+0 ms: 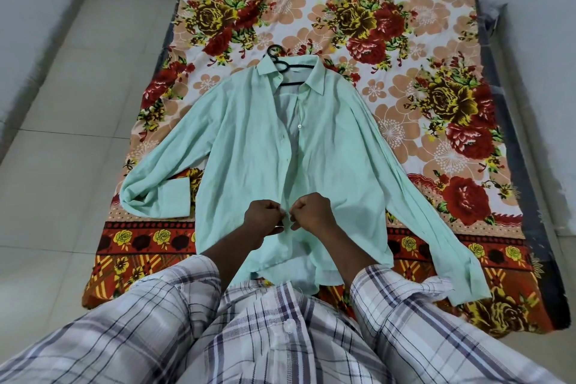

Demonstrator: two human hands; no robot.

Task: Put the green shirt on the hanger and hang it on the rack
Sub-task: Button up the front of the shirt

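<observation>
The green shirt (249, 146) lies flat and face up on the bed, its sleeves spread to both sides. A black hanger (282, 67) sits inside the collar, its hook sticking out toward the far end of the bed. The front is open in the upper part, showing the inner cloth. My left hand (261, 220) pinches the left front edge low on the shirt. My right hand (311, 212) pinches the right front edge, almost touching the left hand at a button. No rack is in view.
The bed carries a floral sheet (420, 50) in red, orange and yellow. Pale floor tiles (78, 134) run along the left side. A white wall (536, 40) stands close on the right. My checked sleeves fill the bottom of the view.
</observation>
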